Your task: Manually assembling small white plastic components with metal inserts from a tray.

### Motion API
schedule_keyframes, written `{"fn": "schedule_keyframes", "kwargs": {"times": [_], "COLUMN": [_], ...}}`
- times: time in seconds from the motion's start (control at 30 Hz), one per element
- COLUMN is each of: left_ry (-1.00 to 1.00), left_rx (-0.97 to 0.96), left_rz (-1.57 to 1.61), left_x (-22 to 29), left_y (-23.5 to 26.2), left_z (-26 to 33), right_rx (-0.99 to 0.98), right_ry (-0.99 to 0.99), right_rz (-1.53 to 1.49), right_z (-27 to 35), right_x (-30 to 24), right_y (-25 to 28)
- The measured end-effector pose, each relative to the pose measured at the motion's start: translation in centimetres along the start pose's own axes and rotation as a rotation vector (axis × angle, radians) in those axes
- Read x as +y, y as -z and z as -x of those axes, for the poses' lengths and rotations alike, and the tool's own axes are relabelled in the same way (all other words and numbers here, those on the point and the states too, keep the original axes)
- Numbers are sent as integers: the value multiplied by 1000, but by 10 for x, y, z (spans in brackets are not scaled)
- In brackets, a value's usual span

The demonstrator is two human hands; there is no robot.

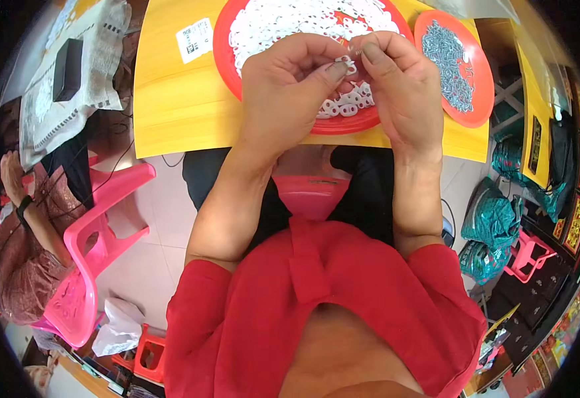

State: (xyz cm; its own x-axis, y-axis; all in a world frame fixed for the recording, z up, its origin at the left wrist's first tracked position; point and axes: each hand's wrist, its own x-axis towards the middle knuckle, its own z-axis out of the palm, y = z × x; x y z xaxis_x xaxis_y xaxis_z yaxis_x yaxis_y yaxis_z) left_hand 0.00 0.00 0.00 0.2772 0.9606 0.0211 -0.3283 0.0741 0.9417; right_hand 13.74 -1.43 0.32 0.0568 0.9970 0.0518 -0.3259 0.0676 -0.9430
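Both hands meet above a round red tray (225,26) heaped with small white plastic pieces (277,23) that have ring-like holes. Between its thumb and fingers, my left hand (283,86) pinches one such white ringed piece (348,65). My right hand (403,79) is closed in a pinch right beside it, thumb against fingertips. What sits in that pinch is too small to make out. Just right of my right hand, a smaller orange-red tray (479,73) holds many small grey metal parts (446,63), too fine to name surely.
The trays rest on a yellow table (177,99), with a white printed label (194,40) at left. A pink plastic chair (81,285) with a seated person (31,245) is on the left, near a cloth-covered table carrying a black box (69,69). Teal bags (492,212) stand at right.
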Motion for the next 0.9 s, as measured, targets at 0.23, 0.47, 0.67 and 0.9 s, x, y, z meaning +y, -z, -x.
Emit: {"fn": "schedule_keyframes", "kwargs": {"times": [0.23,0.47,0.67,0.9], "left_ry": [-17,1,-25,-41], "left_rx": [-8,6,1,61], "left_rz": [26,0,-29,-162], "left_x": [1,2,1,-2], "left_y": [1,0,0,-2], "left_z": [1,0,1,2], "right_rx": [-3,-19,6,29], "right_ry": [-6,-32,35,127], "right_rz": [44,28,158,385], "right_z": [2,3,5,7], "right_x": [0,0,-1,1], "right_y": [-4,1,-1,-3]}}
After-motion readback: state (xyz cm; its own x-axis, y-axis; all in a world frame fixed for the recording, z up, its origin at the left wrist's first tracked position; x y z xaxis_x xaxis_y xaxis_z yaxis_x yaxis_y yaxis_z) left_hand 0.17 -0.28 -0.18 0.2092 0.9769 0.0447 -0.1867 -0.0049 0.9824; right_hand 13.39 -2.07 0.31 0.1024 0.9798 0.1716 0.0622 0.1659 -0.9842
